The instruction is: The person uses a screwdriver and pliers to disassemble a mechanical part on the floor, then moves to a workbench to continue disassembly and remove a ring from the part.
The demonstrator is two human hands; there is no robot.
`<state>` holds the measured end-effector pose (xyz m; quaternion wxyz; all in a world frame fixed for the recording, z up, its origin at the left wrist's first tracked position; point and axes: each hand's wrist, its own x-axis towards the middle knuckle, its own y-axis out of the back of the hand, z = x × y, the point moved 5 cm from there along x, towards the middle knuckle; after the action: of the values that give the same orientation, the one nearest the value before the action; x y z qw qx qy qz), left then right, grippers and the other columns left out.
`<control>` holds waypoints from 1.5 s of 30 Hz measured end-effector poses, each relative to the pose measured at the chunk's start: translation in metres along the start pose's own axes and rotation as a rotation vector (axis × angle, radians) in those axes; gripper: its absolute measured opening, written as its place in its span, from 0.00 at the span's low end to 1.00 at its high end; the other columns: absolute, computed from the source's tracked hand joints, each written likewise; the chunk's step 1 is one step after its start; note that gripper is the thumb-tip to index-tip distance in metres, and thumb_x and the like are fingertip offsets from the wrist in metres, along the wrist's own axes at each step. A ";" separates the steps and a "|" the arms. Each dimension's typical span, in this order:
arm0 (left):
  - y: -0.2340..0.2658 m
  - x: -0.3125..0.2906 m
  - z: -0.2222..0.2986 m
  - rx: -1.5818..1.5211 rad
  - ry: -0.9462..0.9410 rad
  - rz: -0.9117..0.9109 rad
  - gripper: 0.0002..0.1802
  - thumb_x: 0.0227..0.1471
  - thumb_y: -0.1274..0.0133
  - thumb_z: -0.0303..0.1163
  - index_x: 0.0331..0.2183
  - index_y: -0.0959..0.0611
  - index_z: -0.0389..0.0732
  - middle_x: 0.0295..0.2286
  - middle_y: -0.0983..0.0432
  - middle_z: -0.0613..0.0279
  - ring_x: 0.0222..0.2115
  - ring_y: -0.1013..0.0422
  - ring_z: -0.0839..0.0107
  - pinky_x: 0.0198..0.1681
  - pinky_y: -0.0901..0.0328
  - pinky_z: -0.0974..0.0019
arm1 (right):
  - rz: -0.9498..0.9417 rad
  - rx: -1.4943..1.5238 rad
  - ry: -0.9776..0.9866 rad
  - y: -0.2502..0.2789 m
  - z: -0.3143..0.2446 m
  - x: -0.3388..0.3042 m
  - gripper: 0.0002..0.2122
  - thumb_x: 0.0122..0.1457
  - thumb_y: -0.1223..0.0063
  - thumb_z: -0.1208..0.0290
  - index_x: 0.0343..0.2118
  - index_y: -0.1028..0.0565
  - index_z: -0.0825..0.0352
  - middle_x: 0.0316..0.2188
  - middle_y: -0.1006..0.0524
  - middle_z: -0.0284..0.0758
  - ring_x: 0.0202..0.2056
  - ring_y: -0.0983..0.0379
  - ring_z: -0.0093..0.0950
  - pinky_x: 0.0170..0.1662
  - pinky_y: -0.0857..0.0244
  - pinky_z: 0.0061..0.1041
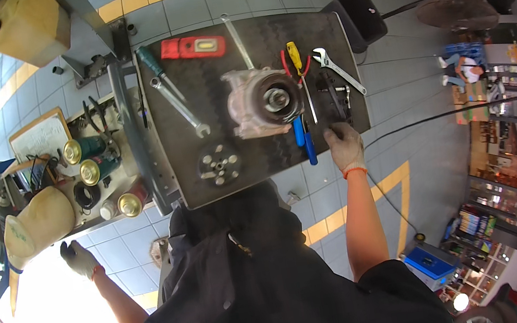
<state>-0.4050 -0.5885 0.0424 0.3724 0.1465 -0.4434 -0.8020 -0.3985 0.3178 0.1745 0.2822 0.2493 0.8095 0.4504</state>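
Metal unit (pixel 246 106) sits mid-table, right of centre, pulley (pixel 277 99) face turned up. Pale cast housing, dull and rough looking. Likely heavy for its size, fully stiff, not fragile overall; any oil film would make it slick, can't tell from here. Best hold probably both hands under the housing, at the lugs on its left side and the near edge. Pulley rim looks like a poor grip, may spin.

Close around it: blue-handled pliers (pixel 311 150) just off its near right side, light, handles easy to grab. Yellow screwdriver (pixel 293 52) and red-handled pliers (pixel 308 67) to the right, crossing or nearly so. Long wrench (pixel 237 42) on the far side, running up to the housing.

Further right, a dark slim tool (pixel 334 99) and an adjustable wrench (pixel 340 73), hard steel, likely slippery under gloves; hold by the shank. Right hand (pixel 344 146), gloved, is at the near right table edge, fingers curled by the slim tool's near end; contact and grip can't be told.

Left on the table (pixel 265 30): round plate (pixel 218 165) near, combination wrench (pixel 179 106) mid, red work light (pixel 193 47) far; plate likely dense, lift by its rim.

Left hand (pixel 81 260), gloved, hangs loosely open with nothing seen in it, near side of the left cart, apart from the cream container (pixel 45 221) and cans (pixel 90 172)
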 end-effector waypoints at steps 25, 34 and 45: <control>-0.026 -0.388 0.399 -0.056 -0.342 -0.446 0.33 0.48 0.27 0.33 0.56 0.16 0.39 0.48 0.16 0.48 0.53 0.20 0.43 0.56 0.24 0.47 | -0.208 -0.430 0.398 -0.047 -0.215 0.331 0.26 0.68 0.48 0.53 0.60 0.14 0.67 0.62 0.16 0.54 0.63 0.20 0.57 0.69 0.26 0.47; -0.100 -0.375 0.557 -0.350 -0.491 -0.412 0.63 0.26 0.14 0.43 0.65 0.23 0.38 0.61 0.24 0.44 0.62 0.26 0.38 0.67 0.30 0.40 | -0.157 -0.468 0.365 -0.081 -0.166 0.376 0.29 0.64 0.44 0.55 0.61 0.16 0.70 0.65 0.19 0.57 0.66 0.22 0.57 0.70 0.28 0.46; -0.124 -0.361 0.581 -0.369 -0.761 -0.285 0.57 0.27 0.14 0.46 0.60 0.19 0.39 0.53 0.17 0.48 0.57 0.22 0.43 0.64 0.29 0.41 | -0.141 0.416 -0.164 0.005 -0.012 0.406 0.24 0.64 0.40 0.51 0.39 0.16 0.75 0.30 0.21 0.38 0.23 0.29 0.28 0.30 0.35 0.38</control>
<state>-0.5456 0.0649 0.2343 0.0883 -0.1685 -0.3737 -0.9078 -0.6967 0.5800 0.0900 0.3205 0.2808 0.8746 0.2312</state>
